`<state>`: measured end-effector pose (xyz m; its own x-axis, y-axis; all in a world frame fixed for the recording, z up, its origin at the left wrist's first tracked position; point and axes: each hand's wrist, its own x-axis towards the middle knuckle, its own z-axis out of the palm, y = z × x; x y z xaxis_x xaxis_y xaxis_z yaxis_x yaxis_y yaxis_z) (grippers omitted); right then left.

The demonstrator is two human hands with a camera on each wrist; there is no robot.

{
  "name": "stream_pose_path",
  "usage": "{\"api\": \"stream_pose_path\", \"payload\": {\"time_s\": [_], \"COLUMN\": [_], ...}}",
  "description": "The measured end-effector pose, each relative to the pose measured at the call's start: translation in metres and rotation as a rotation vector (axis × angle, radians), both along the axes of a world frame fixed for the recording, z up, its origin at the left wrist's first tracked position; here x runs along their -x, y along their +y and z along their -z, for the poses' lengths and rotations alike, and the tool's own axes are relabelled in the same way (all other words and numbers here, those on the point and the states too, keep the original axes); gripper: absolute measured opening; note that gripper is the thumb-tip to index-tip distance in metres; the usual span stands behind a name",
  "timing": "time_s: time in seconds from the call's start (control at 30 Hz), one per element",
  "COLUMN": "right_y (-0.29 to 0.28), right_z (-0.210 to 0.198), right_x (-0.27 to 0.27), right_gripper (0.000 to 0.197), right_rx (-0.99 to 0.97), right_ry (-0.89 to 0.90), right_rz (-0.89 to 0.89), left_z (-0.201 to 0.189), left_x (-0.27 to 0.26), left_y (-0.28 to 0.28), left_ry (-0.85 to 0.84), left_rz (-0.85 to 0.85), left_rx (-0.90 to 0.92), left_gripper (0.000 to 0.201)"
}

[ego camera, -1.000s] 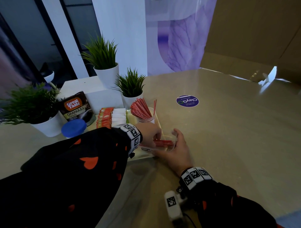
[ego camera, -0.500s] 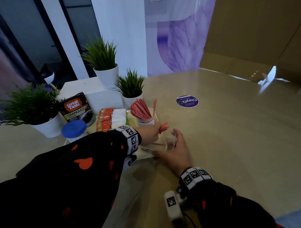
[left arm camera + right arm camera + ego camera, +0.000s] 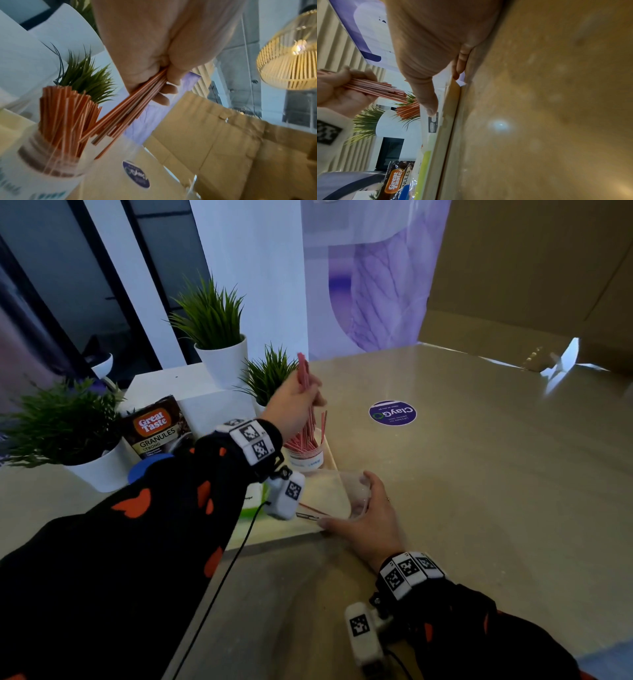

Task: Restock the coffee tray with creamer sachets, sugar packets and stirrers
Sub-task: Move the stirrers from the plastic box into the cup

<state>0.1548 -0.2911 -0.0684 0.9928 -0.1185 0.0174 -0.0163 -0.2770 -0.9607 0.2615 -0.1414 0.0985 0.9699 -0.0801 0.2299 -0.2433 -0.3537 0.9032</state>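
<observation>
Tabletop point(image 3: 479, 491): broad tan surface, carrying everything below the grip; round purple sticker point(image 3: 392, 412) off to the right of the raised left grip.
Coffee tray point(image 3: 330, 455): pale, directly beneath the left grip; rows of sachets mostly hidden behind the left sleeve in the head view.
Potted plants point(image 3: 212, 313): three in white pots, behind and to the left of the left grip.
Coffee granules pack point(image 3: 156, 426): dark pouch, to the left of the left grip, standing upright.
Left hand point(image 3: 291, 409): grip closed round a bundle of stirrers, thumb and curled fingers point(image 3: 164, 94) clamping the upper part.
Right hand point(image 3: 368, 515): grip loose round a clear plastic bag point(image 3: 349, 491), thumb point(image 3: 428, 102) pressed on its edge at the tray's near corner, fingers partly curled on the far side.
Stirrer cup point(image 3: 306, 457): clear cup on the tray, already packed with red-and-white stirrers, just below and slightly right of the left grip.
Held stirrer bundle point(image 3: 305, 378): long axis near upright, tilted slightly; lower ends aimed down at the cup mouth, seemingly touching the standing stirrers point(image 3: 68, 111).
Key relation: cup straight under the bundle, left hand far nearer than the right; likely a short downward slide along the bundle's axis.
Change: half a second back, bundle low and near level beside the bag; now lifted, swung upright over the cup; right hand unmoved on the bag.
</observation>
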Motion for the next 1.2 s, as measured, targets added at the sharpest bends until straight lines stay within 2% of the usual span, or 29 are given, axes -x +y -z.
{"api": "stream_pose_path", "payload": {"time_s": [0.13,0.43,0.5,0.6,0.7,0.83,0.93,1.1,1.2], "right_y": [0.0,0.0,0.0,0.0,0.0,0.001,0.001,0.0,0.0], "right_z": [0.0,0.001,0.0,-0.002,-0.002,-0.002,-0.002,-0.002,-0.002], "right_x": [0.0,-0.002,-0.002,-0.001,0.0,0.0,0.0,0.0,0.0], "right_gripper": [0.132,0.13,0.13,0.132,0.131,0.132,0.132,0.13,0.13], "right_rx": [-0.02,0.004,0.011,0.006,0.002,0.01,0.019,0.015,0.007], "right_ry": [0.004,0.003,0.006,0.018,0.016,0.021,0.012,0.001,0.002], "right_rz": [0.008,0.014,0.01,0.004,0.005,0.009,0.019,0.015,0.017], "left_z": [-0.005,0.033,0.037,0.038,0.038,0.033,0.033,0.042,0.048], "left_x": [-0.023,-0.044,-0.045,-0.045,-0.043,-0.042,-0.043,-0.044,-0.04], "left_y": [0.009,0.024,0.026,0.025,0.022,0.015,0.015,0.022,0.023], "left_ry": [-0.049,-0.026,-0.005,-0.052,-0.103,-0.191,-0.195,-0.075,-0.018], "left_rz": [-0.102,-0.194,-0.224,-0.25,-0.246,-0.289,-0.346,-0.348,-0.25], "left_rx": [0.187,0.01,-0.027,-0.062,-0.002,0.174,0.226,-0.132,-0.382], "left_gripper": [0.015,0.006,0.012,0.035,0.047,0.024,0.025,0.035,0.038]}}
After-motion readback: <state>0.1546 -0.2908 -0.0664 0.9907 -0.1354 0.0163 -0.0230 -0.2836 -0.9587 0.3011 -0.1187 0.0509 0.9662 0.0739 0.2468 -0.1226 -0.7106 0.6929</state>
